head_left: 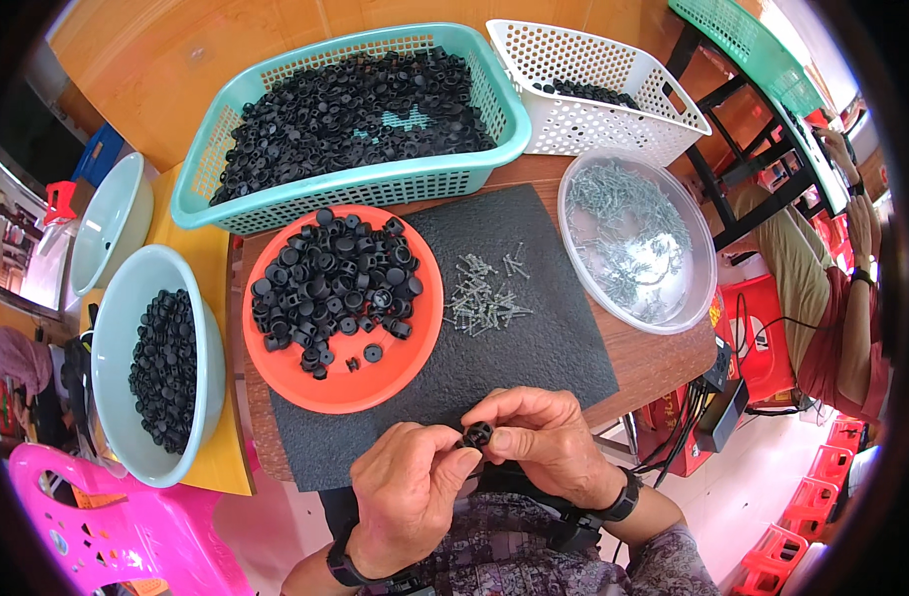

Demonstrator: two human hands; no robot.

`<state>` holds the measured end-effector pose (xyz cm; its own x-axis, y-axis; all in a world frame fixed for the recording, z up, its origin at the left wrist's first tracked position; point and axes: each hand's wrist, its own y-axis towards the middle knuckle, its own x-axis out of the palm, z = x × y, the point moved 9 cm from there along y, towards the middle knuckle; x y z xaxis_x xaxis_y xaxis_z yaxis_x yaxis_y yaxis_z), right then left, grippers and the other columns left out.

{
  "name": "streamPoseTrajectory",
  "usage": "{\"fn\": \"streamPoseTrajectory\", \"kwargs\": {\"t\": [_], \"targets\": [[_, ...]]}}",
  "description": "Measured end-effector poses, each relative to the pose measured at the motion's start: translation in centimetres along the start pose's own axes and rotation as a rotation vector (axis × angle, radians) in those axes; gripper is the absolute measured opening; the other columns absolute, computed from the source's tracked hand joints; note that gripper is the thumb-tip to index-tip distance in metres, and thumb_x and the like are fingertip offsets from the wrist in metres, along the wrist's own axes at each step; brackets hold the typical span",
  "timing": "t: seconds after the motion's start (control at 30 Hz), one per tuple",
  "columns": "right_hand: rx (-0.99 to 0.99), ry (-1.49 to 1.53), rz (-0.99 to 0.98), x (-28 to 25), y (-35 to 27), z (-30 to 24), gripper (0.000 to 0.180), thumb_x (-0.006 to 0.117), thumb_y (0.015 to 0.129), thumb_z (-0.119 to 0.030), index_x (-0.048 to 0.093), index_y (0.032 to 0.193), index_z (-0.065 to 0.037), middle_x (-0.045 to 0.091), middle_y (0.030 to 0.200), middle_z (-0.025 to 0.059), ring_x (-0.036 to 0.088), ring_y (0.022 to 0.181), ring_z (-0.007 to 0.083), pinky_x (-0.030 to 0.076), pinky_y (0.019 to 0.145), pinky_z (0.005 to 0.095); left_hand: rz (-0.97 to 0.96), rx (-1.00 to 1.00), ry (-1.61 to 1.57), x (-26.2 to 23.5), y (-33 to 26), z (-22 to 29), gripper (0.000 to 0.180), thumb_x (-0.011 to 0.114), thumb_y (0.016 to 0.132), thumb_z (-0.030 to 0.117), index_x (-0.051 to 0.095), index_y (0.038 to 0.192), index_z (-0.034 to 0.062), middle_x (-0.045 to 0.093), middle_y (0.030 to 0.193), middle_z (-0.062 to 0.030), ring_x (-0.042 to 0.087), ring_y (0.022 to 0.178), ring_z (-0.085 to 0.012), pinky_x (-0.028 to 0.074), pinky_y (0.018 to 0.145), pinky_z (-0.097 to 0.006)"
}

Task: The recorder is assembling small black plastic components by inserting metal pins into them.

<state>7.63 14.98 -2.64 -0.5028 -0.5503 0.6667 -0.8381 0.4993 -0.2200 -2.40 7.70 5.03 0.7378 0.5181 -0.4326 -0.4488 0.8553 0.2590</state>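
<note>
Close to my body, above the near edge of the black mat (563,348), both hands meet at a small round black plastic part (477,434). My left hand (407,487) pinches it from the left between thumb and fingers. From the other side my right hand (546,444) grips the same part, thumb against it. Its inner side is too small to make out. An orange-red bowl (429,343) of similar black caps and rings stands on the mat, ahead and to the left. Several loose metal screws (486,298) lie in a heap right of the bowl.
A clear round tub (712,268) of screws is at right. Behind stand a teal basket (355,189) full of black parts and a white basket (613,129). Left are a pale blue basin (211,368) of parts and a pink chair (127,526). Another person (841,318) sits far right.
</note>
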Motion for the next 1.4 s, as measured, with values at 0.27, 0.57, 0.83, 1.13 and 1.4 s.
{"fn": "streamPoseTrajectory", "kwargs": {"t": [0.27, 0.57, 0.83, 1.13, 1.4], "targets": [[-0.048, -0.121, 0.037, 0.3, 0.0, -0.7, 0.024, 0.062, 0.084, 0.002, 0.064, 0.108, 0.001, 0.063, 0.098, 0.0055, 0.058, 0.083, 0.0076, 0.049, 0.076, 0.0217, -0.002, 0.066, 0.062, 0.1, 0.1, 0.3, 0.022, 0.071, 0.08, 0.017, 0.06, 0.082, -0.0015, 0.055, 0.065, -0.0067, 0.052, 0.053, -0.0145, 0.039, 0.049, -0.026], [-0.287, -0.407, 0.042, 1.0, -0.5, -2.8, 0.026, 0.064, 0.08, 0.006, 0.067, 0.105, -0.001, 0.061, 0.097, 0.0069, 0.056, 0.085, 0.0102, 0.046, 0.074, 0.0215, -0.074, -0.21, -0.212, 0.4, -0.2, -2.0, 0.023, 0.077, 0.075, 0.011, 0.061, 0.085, -0.0024, 0.062, 0.075, -0.0053, 0.059, 0.066, -0.0083, 0.048, 0.058, -0.021], [-0.307, -0.414, 0.073, 0.9, -0.8, -2.6, 0.028, 0.066, 0.077, 0.007, 0.068, 0.104, -0.002, 0.062, 0.096, 0.0071, 0.056, 0.084, 0.0107, 0.046, 0.072, 0.0218, -0.052, -0.361, -0.552, 1.1, -0.9, -3.4, 0.021, 0.074, 0.076, 0.003, 0.059, 0.09, -0.0018, 0.065, 0.079, -0.0058, 0.062, 0.072, -0.0078, 0.053, 0.062, -0.021], [-0.381, -0.522, 0.087, 1.1, -1.0, -3.3, 0.026, 0.07, 0.073, 0.004, 0.069, 0.099, 0.001, 0.065, 0.091, 0.0131, 0.059, 0.082, 0.0156, 0.049, 0.068, 0.0251, -0.104, -0.507, -0.793, 2.1, -1.1, -4.4, 0.026, 0.072, 0.077, 0.0, 0.055, 0.096, -0.0045, 0.064, 0.08, -0.0106, 0.062, 0.069, -0.0106, 0.053, 0.06, -0.021], [-0.383, -0.499, 0.104, 0.9, -1.0, -2.9, 0.027, 0.07, 0.071, 0.004, 0.07, 0.098, 0.001, 0.065, 0.088, 0.0127, 0.057, 0.079, 0.0158, 0.047, 0.066, 0.0253, -0.087, -0.579, -0.84, 2.5, -0.9, -4.5, 0.026, 0.073, 0.073, -0.005, 0.053, 0.09, -0.0068, 0.061, 0.076, -0.0128, 0.062, 0.059, -0.0158, 0.053, 0.049, -0.023]]}}
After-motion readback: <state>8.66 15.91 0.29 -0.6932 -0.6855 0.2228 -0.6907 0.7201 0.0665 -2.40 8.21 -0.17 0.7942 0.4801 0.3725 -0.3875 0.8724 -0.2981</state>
